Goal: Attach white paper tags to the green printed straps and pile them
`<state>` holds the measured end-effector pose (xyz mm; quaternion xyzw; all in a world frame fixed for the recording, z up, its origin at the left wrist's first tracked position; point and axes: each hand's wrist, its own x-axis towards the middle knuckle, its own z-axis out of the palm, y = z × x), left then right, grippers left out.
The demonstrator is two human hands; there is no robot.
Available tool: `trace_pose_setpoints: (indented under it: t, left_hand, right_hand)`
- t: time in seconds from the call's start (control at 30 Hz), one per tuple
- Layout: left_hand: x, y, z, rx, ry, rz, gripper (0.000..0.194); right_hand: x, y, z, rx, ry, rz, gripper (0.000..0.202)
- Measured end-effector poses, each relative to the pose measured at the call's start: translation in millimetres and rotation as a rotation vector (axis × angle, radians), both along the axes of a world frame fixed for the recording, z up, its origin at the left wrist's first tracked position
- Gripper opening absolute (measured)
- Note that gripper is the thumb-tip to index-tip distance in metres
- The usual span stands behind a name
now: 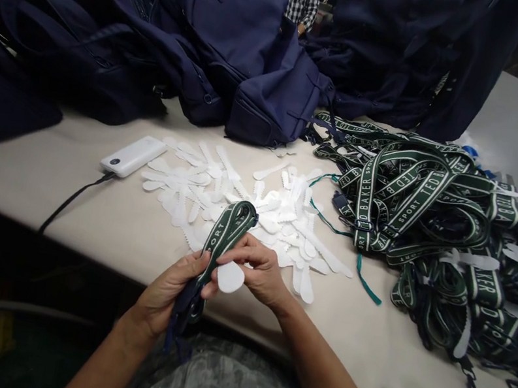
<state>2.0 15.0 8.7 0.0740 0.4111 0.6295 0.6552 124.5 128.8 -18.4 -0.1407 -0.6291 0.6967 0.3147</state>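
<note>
Strap (225,235) folded and clamped in our left hand (167,294), while our right hand (258,273) pinches a white tab (230,276) against it.

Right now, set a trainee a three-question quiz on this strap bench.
1. True or false: the left hand grips the folded green strap.
2. What white thing do the right hand's fingers touch: A) paper tab, B) power bank, C) cable?
3. Which side of the table holds the strap pile?

Key: 1 true; 2 A; 3 the person's right.
</note>
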Motion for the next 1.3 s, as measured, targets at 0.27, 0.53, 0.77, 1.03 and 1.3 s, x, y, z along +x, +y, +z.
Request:
trace_pose_setpoints:
  t: [0.27,0.53,0.77,1.03,1.3]
  left_hand:
    - [-15.1,-14.4,6.2,-0.048,0.464,0.099,0.029]
    - [-3.9,-12.2,33.3,0.027,1.038,0.019,0.019]
    - [-9.3,-9.7,18.0,-0.128,0.806,-0.190,0.031]
    - [-18.5,-13.8,9.0,-0.119,0.793,-0.236,0.035]
    - [-2.0,-16.3,-10.6,-0.085,1.249,-0.108,0.041]
  right_hand:
    - [14.5,34.2,15.8,-0.433,0.187,-0.229,0.027]
    - [-11.7,0.0,6.4,-0.376,-0.147,-0.104,0.028]
    - [-4.2,-1.0,10.1,-0.217,-0.160,0.219,0.021]
    - [1.9,-1.4,6.6,-0.205,-0.116,0.491,0.014]
    - [-22.9,-31.5,-12.9,-0.478,-0.138,-0.127,0.042]
